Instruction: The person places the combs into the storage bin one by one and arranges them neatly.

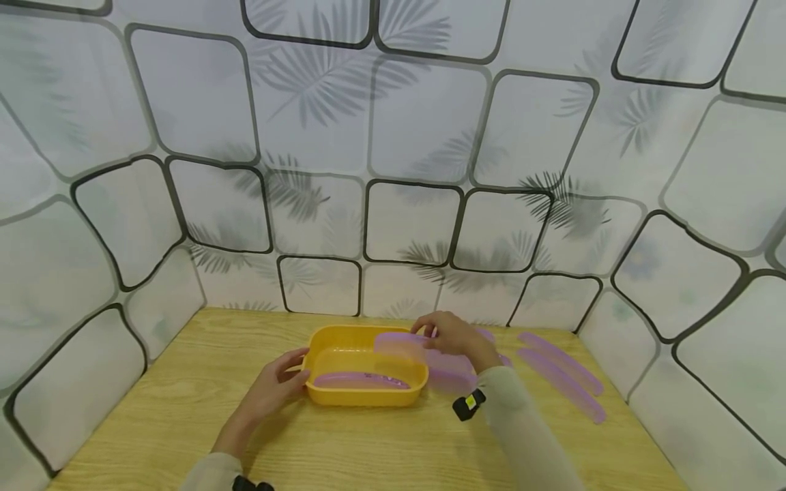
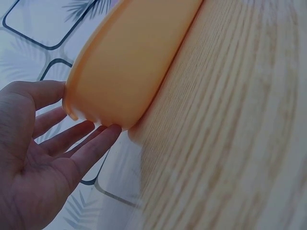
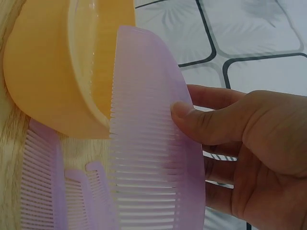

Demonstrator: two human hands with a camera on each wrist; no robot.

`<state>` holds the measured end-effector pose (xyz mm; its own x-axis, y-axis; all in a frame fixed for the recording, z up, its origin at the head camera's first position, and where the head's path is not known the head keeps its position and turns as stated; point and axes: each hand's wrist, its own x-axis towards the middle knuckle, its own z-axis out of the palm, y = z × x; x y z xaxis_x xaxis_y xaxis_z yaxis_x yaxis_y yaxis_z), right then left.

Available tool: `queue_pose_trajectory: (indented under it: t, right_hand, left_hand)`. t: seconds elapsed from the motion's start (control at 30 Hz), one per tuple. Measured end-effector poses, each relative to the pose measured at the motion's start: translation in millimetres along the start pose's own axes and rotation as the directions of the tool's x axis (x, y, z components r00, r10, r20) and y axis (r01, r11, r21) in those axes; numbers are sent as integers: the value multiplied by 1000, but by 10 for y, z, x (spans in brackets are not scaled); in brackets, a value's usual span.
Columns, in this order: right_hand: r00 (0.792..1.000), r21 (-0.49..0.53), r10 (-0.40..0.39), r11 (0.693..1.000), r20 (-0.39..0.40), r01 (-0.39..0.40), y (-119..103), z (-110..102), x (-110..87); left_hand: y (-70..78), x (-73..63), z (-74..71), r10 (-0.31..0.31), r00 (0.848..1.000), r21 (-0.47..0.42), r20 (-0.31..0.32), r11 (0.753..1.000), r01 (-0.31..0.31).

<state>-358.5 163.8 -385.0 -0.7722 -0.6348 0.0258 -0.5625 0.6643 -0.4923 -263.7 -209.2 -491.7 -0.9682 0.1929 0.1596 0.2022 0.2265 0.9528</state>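
A yellow plastic basin stands on the wooden table. My left hand touches its left end with fairly straight fingers; in the left wrist view the fingertips rest against the outer wall. Inside the basin lies one purple comb. With thumb and fingers, my right hand pinches another translucent purple comb by its spine, its teeth facing the basin. The held comb overlaps the basin's right rim in the head view. My palm side hides part of nothing on the comb's front face except under the thumb.
More purple combs lie on the table right of the basin, one comb close beside it and partly under my right hand. Farther right are two long combs side by side. A patterned curtain encloses the table's back and sides.
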Motion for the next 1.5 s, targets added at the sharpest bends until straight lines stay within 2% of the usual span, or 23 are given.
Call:
queue_pose_trajectory:
  t: [0.23,0.53,0.83,1.5]
  right_hand:
    - [1000,-20,20,1000,8,-20,-45,31,75]
    - [1000,-47,-21,999,21,22,-135,59,182]
    - [1000,-41,22,999,14,-21,-173,129,235]
    - [997,-3,54,999,46,-54,-279,204,446]
  left_hand:
    - [14,-6,3,-15,1000,7,-5,1000,15]
    - [15,-6,7,-25,1000,3,-10,1000,25]
    - [8,-4,11,-17,1000,-33,-8,999,16]
    - [-11,13,15,-7,1000,-18,-9,1000,7]
